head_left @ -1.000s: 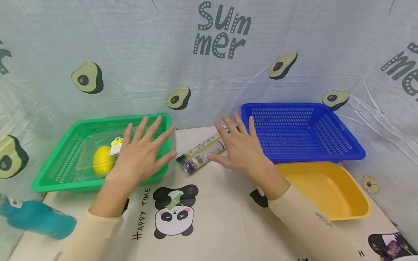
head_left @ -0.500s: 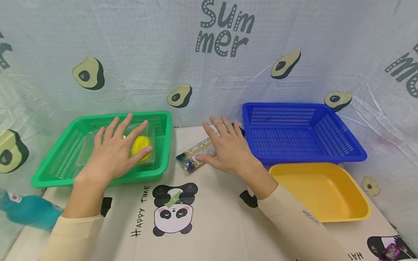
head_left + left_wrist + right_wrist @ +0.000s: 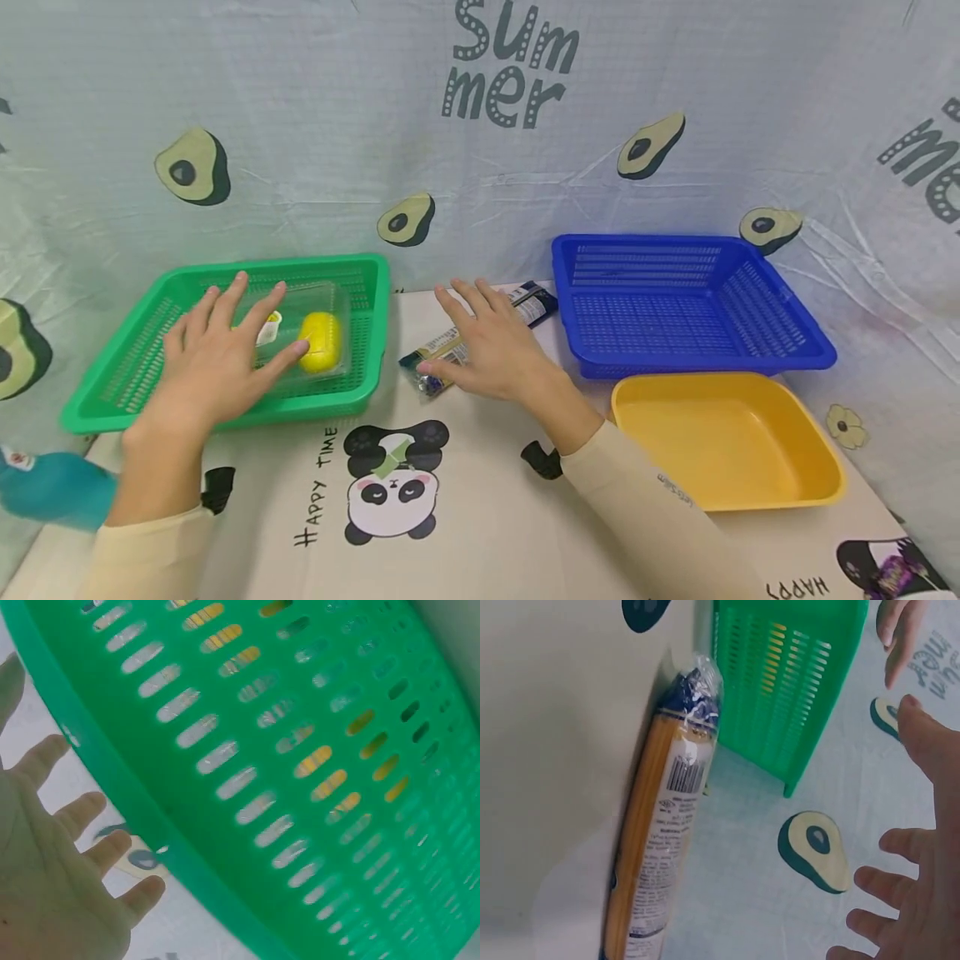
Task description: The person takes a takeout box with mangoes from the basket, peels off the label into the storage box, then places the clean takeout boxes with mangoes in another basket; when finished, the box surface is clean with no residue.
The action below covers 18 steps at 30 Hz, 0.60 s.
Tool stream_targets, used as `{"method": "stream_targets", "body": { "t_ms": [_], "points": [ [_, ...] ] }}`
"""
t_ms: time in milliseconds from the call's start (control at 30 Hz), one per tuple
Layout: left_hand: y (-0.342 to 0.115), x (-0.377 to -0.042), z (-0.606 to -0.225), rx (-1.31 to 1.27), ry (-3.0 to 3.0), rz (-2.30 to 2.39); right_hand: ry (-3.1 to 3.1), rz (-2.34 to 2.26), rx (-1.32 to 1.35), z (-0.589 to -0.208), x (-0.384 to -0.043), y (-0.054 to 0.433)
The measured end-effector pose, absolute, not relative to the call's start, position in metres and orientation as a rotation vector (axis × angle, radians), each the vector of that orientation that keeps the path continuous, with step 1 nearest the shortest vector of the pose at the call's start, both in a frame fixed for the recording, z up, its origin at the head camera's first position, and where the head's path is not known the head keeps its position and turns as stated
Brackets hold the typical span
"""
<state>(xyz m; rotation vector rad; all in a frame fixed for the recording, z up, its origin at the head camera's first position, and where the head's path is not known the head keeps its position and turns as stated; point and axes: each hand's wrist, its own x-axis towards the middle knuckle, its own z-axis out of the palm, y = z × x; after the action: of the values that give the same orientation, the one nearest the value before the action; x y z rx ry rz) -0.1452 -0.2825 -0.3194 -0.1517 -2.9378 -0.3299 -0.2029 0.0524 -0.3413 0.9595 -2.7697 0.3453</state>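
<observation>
My left hand [image 3: 202,367] hovers over the left part of the green basket [image 3: 381,325], fingers spread and holding nothing. Beneath it in the basket lies a clear plastic box [image 3: 330,298] with a rounded yellow thing [image 3: 320,343] inside and a white label, partly covered by the hand. Yellow patches show through the basket's slots in the left wrist view. My right hand [image 3: 498,346], also spread and bare, is above a pack of spaghetti [image 3: 656,847]. That pack lies slantwise on the table between the baskets, its middle hidden by the hand in the head view.
A blue basket [image 3: 813,348] stands at the back right, with a yellow tray [image 3: 735,450] in front of it. At the left edge lies a teal bottle [image 3: 56,487], partly behind my left forearm. A purple-wrapped candy [image 3: 894,575] sits at the lower right corner.
Both hands have drifted left, still spread. The left hand has uncovered the right part of the clear box and its yellow thing; the far end of the spaghetti pack now shows.
</observation>
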Motion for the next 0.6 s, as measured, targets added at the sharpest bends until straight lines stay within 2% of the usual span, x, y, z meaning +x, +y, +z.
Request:
{"method": "stream_targets", "body": {
  "t_ms": [600],
  "points": [
    [-0.308,-0.147,-0.333,0.014,-2.958,-0.496,-2.775,0.696,1.210,-0.363,-0.201,0.010]
  ]
}}
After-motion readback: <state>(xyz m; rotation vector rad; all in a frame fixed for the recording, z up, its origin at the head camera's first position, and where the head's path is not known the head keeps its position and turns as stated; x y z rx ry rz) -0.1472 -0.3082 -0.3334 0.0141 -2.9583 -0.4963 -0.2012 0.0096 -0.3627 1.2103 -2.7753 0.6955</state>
